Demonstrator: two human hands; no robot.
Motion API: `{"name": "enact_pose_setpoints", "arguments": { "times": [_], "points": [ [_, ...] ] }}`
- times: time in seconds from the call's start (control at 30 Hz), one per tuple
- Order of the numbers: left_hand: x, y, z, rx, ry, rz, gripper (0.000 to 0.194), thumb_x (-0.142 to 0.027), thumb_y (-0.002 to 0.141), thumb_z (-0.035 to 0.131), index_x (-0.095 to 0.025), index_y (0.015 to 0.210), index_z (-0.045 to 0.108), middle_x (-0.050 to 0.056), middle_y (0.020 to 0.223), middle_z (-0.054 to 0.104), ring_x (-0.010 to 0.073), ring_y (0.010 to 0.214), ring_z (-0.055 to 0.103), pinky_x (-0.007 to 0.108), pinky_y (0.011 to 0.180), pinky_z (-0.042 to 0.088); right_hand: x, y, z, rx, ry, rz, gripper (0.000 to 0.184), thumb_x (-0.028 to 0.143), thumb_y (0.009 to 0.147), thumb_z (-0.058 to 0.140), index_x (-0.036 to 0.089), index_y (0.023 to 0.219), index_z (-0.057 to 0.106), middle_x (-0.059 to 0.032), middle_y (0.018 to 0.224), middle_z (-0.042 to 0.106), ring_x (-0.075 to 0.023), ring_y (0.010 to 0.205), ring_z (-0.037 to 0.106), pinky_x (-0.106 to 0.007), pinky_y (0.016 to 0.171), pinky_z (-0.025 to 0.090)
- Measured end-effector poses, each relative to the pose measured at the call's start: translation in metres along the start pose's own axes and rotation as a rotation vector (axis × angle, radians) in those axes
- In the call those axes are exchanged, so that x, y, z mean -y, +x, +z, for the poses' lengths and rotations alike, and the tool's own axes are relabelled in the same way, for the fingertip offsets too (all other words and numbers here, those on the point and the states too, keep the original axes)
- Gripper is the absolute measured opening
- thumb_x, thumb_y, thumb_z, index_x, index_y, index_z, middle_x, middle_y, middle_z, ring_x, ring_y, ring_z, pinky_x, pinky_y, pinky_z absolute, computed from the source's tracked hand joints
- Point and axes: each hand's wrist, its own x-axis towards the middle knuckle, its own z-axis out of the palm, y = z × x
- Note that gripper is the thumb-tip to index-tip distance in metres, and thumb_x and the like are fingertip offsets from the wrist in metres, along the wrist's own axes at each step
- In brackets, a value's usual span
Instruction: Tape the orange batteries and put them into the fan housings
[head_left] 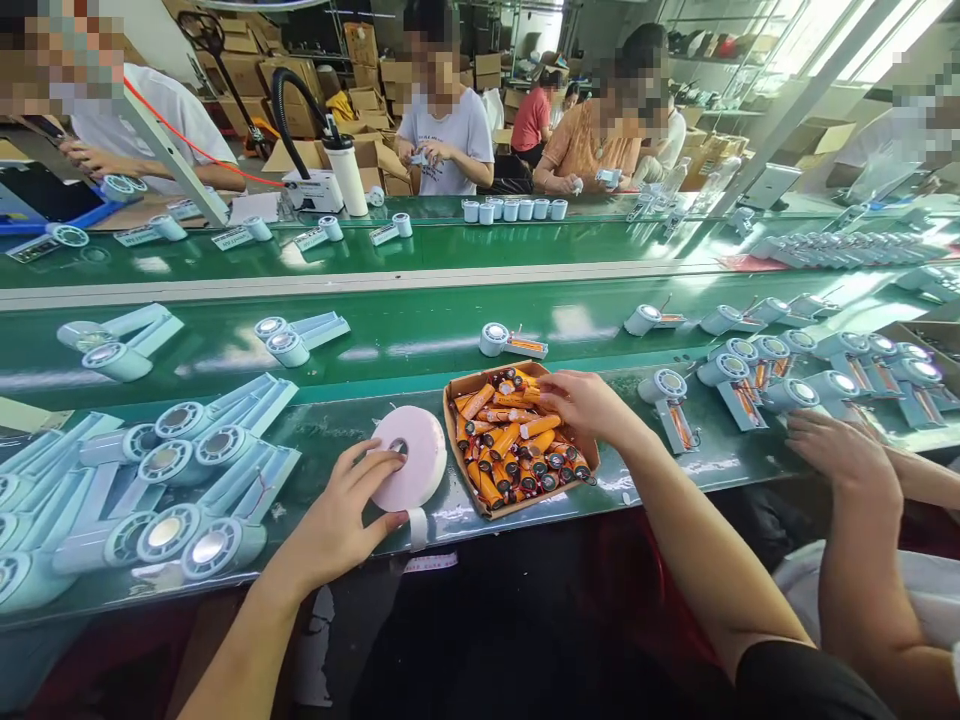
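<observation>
My left hand grips a roll of white tape. Its fingers reach over the roll to the centre hole, and the thumb is by the loose tape end at the table edge. Just right of the roll is an open cardboard box full of orange cylindrical batteries with dark ends and thin wires. My right hand reaches into the box's upper right side, its fingers curled down onto a battery; the fingertips are partly hidden.
Pale blue fan-like housings lie piled at left. More housings with orange cells stand at right, near a co-worker's hand. A green conveyor carries a few housings. Several people work across it, by a row of blue cups.
</observation>
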Motion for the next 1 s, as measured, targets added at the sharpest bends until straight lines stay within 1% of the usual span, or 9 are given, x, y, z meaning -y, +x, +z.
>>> {"name": "enact_pose_setpoints", "arguments": {
  "times": [0.17,0.27,0.33,0.43,0.53,0.7,0.8,0.9,1.0],
  "points": [
    [-0.012,0.008,0.001,-0.030,-0.005,0.077,0.047,-0.036,0.098,0.069,-0.022,0.143,0.061,0.012,0.139,0.072,0.0343,0.146,0.049,0.051,0.112,0.057,0.000,0.000,-0.002,0.045,-0.045,-0.025,0.024,0.026,0.097,0.071,0.022,0.118,0.081,-0.0116,0.122,0.079,-0.0281,0.106,0.075,-0.038,0.095,0.058],
    [-0.019,0.011,0.006,-0.084,0.015,0.110,0.046,-0.035,0.099,0.070,-0.020,0.141,0.061,0.013,0.136,0.072,0.0348,0.143,0.051,0.052,0.112,0.057,-0.002,0.002,-0.008,0.061,0.043,0.000,0.024,0.023,0.100,0.061,0.021,0.114,0.081,-0.0088,0.113,0.081,-0.0262,0.103,0.075,-0.035,0.092,0.057],
    [-0.025,0.013,0.010,-0.119,0.027,0.136,0.046,-0.035,0.099,0.071,-0.020,0.141,0.061,0.012,0.133,0.073,0.0349,0.142,0.052,0.052,0.112,0.057,-0.002,0.002,-0.012,0.031,0.103,0.098,0.029,0.023,0.104,0.053,0.020,0.112,0.080,-0.0062,0.104,0.083,-0.0245,0.095,0.075,-0.031,0.082,0.055],
    [-0.035,0.015,0.014,-0.151,0.041,0.170,0.048,-0.035,0.097,0.074,-0.019,0.141,0.062,0.012,0.131,0.074,0.0353,0.140,0.052,0.052,0.112,0.057,0.005,-0.003,-0.012,-0.031,-0.052,0.246,0.029,0.024,0.106,0.049,0.019,0.109,0.077,-0.0079,0.095,0.082,-0.0252,0.084,0.074,-0.030,0.071,0.049],
    [-0.041,0.018,0.015,-0.157,0.053,0.172,0.049,-0.036,0.097,0.075,-0.019,0.141,0.062,0.013,0.130,0.074,0.0360,0.138,0.053,0.053,0.111,0.057,0.018,-0.006,-0.003,-0.031,-0.272,0.239,0.024,0.023,0.107,0.051,0.019,0.116,0.073,-0.0123,0.101,0.081,-0.0270,0.088,0.074,-0.031,0.069,0.045],
    [-0.040,0.022,0.015,-0.174,0.124,0.195,0.048,-0.037,0.096,0.076,-0.017,0.138,0.064,0.013,0.127,0.075,0.0369,0.135,0.055,0.052,0.108,0.059,0.022,0.003,0.010,-0.123,-0.391,0.244,0.024,0.022,0.108,0.053,0.016,0.117,0.074,-0.0183,0.108,0.080,-0.0315,0.101,0.072,-0.037,0.082,0.052],
    [-0.040,0.022,0.015,-0.203,0.183,0.199,0.045,-0.035,0.096,0.076,-0.016,0.136,0.064,0.013,0.125,0.076,0.0371,0.133,0.056,0.050,0.105,0.060,0.016,0.006,0.008,-0.250,-0.214,0.192,0.023,0.022,0.104,0.059,0.019,0.118,0.077,-0.0160,0.118,0.081,-0.0311,0.108,0.072,-0.041,0.095,0.055],
    [-0.041,0.022,0.016,-0.237,0.221,0.197,0.043,-0.033,0.096,0.076,-0.016,0.134,0.065,0.012,0.122,0.077,0.0370,0.131,0.056,0.050,0.104,0.060,0.025,-0.006,0.006,-0.338,0.249,0.216,0.030,0.033,0.104,0.057,0.021,0.122,0.078,-0.0100,0.109,0.084,-0.0278,0.096,0.076,-0.039,0.088,0.061],
    [-0.044,0.022,0.016,-0.299,0.242,0.188,0.041,-0.033,0.095,0.078,-0.016,0.131,0.067,0.012,0.118,0.078,0.0378,0.129,0.057,0.053,0.106,0.057,0.053,-0.033,0.009,-0.254,0.701,0.168,0.040,0.047,0.101,0.060,0.020,0.123,0.080,-0.0064,0.099,0.084,-0.0255,0.087,0.078,-0.035,0.077,0.064]
  ]
}}
